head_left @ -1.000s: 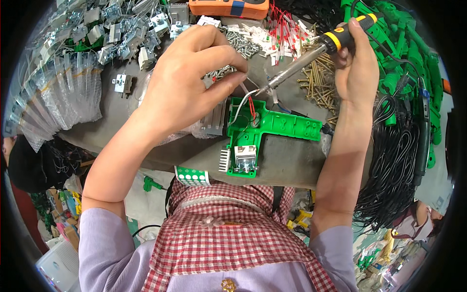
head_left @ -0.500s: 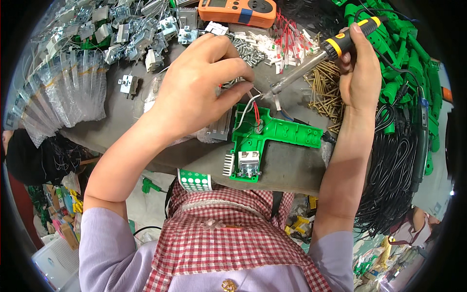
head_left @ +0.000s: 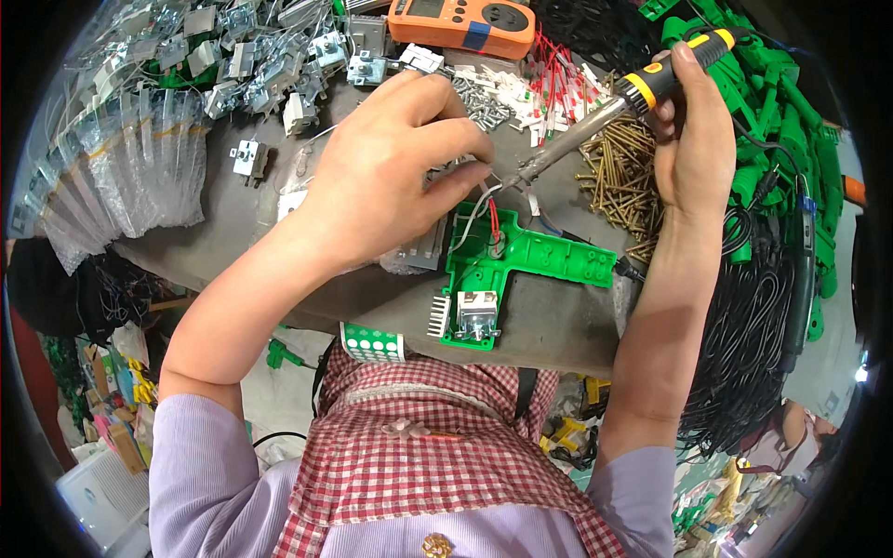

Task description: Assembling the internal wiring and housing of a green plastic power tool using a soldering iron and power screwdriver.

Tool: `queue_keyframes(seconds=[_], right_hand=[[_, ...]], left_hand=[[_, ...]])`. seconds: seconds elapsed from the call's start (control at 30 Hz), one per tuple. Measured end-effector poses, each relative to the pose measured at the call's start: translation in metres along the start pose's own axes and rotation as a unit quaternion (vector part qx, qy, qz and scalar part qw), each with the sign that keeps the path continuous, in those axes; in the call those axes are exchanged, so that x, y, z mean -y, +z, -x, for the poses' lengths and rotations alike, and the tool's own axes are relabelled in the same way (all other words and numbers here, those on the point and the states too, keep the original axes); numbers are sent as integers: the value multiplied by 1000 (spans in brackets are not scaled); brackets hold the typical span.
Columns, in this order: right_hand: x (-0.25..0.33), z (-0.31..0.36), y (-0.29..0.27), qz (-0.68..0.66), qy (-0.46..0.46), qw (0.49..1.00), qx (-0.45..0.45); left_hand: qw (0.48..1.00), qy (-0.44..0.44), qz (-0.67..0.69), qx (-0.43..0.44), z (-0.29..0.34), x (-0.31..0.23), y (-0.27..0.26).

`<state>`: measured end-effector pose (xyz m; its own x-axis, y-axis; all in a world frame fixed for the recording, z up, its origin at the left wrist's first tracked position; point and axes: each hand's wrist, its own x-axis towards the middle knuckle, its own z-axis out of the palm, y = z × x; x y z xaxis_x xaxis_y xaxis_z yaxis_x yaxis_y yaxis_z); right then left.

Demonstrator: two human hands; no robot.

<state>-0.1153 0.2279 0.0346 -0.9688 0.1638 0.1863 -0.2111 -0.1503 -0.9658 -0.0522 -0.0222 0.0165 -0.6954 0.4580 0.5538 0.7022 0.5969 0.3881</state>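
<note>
My right hand grips a soldering iron by its black and yellow handle. The iron's metal shaft slants down to the left, and its tip meets the wire ends close to my left fingertips. My left hand is closed in a pinch on a thin wire; its fingers partly hide what is between them. Just below lies an open green plastic housing, shaped like a pistol grip. Red wires and a white wire rise out of it. A metal and white switch-like part sits in its lower end.
An orange multimeter lies at the back. Brass-coloured screws are heaped beside my right wrist. Metal parts and plastic sleeves cover the left. Green housings and black cables crowd the right. A sticker sheet hangs at the front edge.
The whole view has shifted slightly. My left fingers have moved a little right and down beside the iron's tip; both hands keep their holds.
</note>
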Motion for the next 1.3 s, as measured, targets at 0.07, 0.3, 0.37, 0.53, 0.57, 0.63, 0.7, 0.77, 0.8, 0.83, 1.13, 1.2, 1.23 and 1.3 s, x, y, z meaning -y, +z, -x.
queue_keyframes(seconds=[0.07,0.3,0.37,0.53,0.57,0.63,0.7,0.77,0.8,0.83,1.13,1.2,1.23,1.3], right_hand=[[1,-1,-1,11,5,1000,-14],[5,-3,-2,-12,6,1000,-3],[4,-7,-7,-42,31,998,-36],[-8,-5,8,-73,19,997,15],[-8,-4,11,-74,19,997,19],[-10,-3,15,-60,30,996,52],[-11,-2,20,-56,32,997,46],[-12,-2,23,-28,36,998,51],[-12,-2,24,-22,39,998,50],[-12,-2,24,-21,39,998,51],[-13,-4,28,3,24,998,59],[-13,-4,30,12,28,999,45],[-12,-4,30,12,28,999,45],[-11,-5,30,17,29,999,42]], left_hand=[[1000,0,10,6,0,0,1],[1000,-1,-2,-19,4,5,-9],[999,-21,-25,-21,8,9,-12],[999,-36,-15,-36,15,12,-11],[998,-33,-13,-42,16,13,-10],[998,-31,-13,-50,16,13,-8],[998,-26,-4,-49,16,14,-8],[998,-25,-8,-52,15,14,-6],[998,-22,-11,-56,15,14,-5],[998,-19,-13,-60,15,15,-4],[997,-13,-15,-68,15,19,-1],[997,-12,-19,-71,14,19,-1],[997,-10,-21,-72,14,18,-1],[997,-7,-23,-75,14,20,1]])
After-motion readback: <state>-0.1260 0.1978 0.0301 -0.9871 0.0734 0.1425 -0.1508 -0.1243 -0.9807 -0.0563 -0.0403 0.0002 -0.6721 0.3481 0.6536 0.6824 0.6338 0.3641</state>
